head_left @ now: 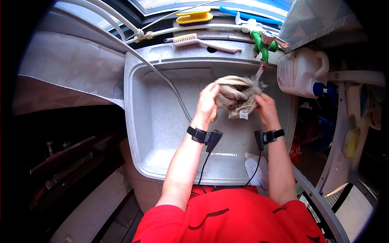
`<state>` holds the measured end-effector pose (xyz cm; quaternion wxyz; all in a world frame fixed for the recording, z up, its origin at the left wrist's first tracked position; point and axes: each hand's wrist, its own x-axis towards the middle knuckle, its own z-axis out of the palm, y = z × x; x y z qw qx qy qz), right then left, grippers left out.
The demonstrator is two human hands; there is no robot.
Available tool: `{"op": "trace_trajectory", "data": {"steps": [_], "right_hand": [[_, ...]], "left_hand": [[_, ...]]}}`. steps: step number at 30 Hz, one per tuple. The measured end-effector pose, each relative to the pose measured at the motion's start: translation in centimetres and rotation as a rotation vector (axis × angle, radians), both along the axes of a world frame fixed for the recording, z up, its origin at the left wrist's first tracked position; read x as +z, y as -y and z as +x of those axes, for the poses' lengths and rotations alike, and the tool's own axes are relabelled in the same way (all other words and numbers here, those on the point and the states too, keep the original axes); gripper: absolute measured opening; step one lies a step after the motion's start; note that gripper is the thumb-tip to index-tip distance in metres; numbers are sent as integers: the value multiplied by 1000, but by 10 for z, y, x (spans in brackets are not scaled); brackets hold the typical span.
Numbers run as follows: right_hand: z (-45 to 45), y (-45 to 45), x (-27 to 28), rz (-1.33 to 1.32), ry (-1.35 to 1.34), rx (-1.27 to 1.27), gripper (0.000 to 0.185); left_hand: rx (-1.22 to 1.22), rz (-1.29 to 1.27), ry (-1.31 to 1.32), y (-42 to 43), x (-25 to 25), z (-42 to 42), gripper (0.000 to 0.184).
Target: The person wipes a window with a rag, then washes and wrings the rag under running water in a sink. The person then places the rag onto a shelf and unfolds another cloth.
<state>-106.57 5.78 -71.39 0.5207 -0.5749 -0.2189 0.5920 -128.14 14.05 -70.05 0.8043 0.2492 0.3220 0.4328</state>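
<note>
Over the basin of a grey sink point(156, 121) I hold a bunched beige knitted garment point(235, 92) with a small white tag point(243, 115). My left hand point(207, 104) grips its left side, with the fingers partly hidden in the folds. On its right side, my right hand point(265, 106) pinches the edge. A green tap point(260, 43) stands above the right hand, and water from its spout reaches the garment's fuzzy upper right part. The garment's underside is hidden.
A pale brush point(202, 41) lies on the sink's back ledge, a yellow brush point(194, 17) behind it. A metal hose point(166, 77) hangs into the basin. At right stands a white jug point(302, 73); a white cloth point(256, 166) drapes over the front rim.
</note>
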Motion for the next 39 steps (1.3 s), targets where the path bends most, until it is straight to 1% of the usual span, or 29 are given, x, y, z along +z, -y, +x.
{"op": "trace_trajectory", "data": {"steps": [2,3,4,5,6,7,8,9,10,11,15,17,18,19,21,22,23,25,26,28,29,30,31,33,34,35,37,38,39], "right_hand": [[10,5,-2,97,-221,-306,17],[11,7,1,140,-334,-463,17],[14,11,-10,139,-335,-466,17],[17,15,-26,106,-315,-448,23],[21,19,-41,73,-295,-429,31],[21,20,-41,73,-296,-430,31],[19,20,-41,-216,-134,-380,42],[18,20,-40,-500,31,-323,55],[16,22,-41,-492,92,-249,72],[17,23,-43,-493,93,-249,72],[6,24,-39,-493,67,-176,69],[-4,19,-37,-500,-25,-173,74],[-6,16,-44,-503,-54,-130,76],[-10,15,-43,-504,-53,-128,76],[-15,10,-40,-521,-154,-117,74],[-11,13,-39,-482,-237,-95,71],[-6,14,-43,-486,-242,-98,71],[1,17,-51,-331,-634,-153,64],[-10,11,-35,-139,-660,-265,58],[-17,6,-38,-106,-631,-292,55],[-19,3,-41,-73,-600,-315,51],[-22,5,-42,-8,-659,-379,45],[-28,7,-43,-9,-664,-379,45],[-43,8,-45,130,-916,-431,40],[-59,2,-17,22,-535,-542,34],[-69,-3,-7,-17,-443,-625,32],[-67,-2,-3,5,-361,-532,31],[-65,0,-1,-1,-362,-530,31],[-61,0,3,-2,-379,-433,32]], "left_hand": [[118,13,22,-10,-10,-14,33],[124,-31,44,-14,-16,-20,33],[127,-34,-26,-14,-33,-22,33],[129,-36,-97,-15,-41,-21,33],[45,41,-461,-13,-48,-21,36],[-40,120,-823,-11,-50,-20,40],[-78,157,-1025,-12,-66,-22,59],[-66,283,-1270,-7,-82,-21,72],[-108,397,-1351,-6,-80,-17,76],[-152,506,-1430,-3,-79,-13,80],[-239,541,-1298,-1,-85,15,81],[-228,339,-1298,0,-100,34,83],[-252,290,-1249,3,-123,45,81],[-329,368,-1094,9,-116,53,61],[-405,165,-694,20,-88,68,44],[-378,80,-537,27,-65,69,40],[-352,-7,-381,35,-41,68,37],[-369,-54,-179,49,-4,53,33],[-370,40,-213,56,7,46,34],[-364,197,-300,65,14,37,35],[-273,423,-382,66,13,38,32],[-191,523,-509,67,12,44,33],[-106,620,-635,67,16,51,35],[-130,757,-840,60,21,58,43],[-61,772,-904,50,0,60,38],[35,609,-870,44,-3,65,32],[37,279,-795,29,-7,70,27],[-28,58,-536,19,-39,70,30],[-89,-152,-271,11,-69,68,33]]}}
